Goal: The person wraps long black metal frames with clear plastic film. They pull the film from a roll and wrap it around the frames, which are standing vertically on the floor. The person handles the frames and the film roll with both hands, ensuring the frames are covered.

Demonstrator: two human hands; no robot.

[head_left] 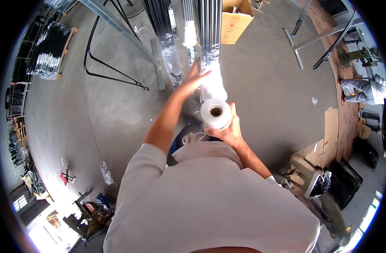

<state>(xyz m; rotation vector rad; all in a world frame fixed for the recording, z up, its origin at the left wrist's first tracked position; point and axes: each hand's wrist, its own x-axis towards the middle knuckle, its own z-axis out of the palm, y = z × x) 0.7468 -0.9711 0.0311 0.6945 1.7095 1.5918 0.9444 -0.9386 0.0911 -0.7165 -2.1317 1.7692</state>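
My right hand [231, 128] is closed around a roll of clear stretch film [216, 114], whose hollow core faces up. Just beyond the roll, a bundle of long dark metal tubes [209, 29] has its near end covered in shiny film [212, 82]. My left hand [194, 79] lies along the left side of that covered end, thumb and fingers spread apart. Part of this hand's contact with the bundle is hidden. Left of it stands a second bundle of dark tubes [160, 25], also film-covered at its near end, and a thinner wrapped bundle [189, 31] lies between them.
An open cardboard box [236, 25] stands right of the bundles. A bent black tube frame [89, 52] and a grey metal beam [117, 29] are at the left. A metal stand [298, 48] is at far right, with another person [365, 90] beyond. A chair [304, 175] is lower right.
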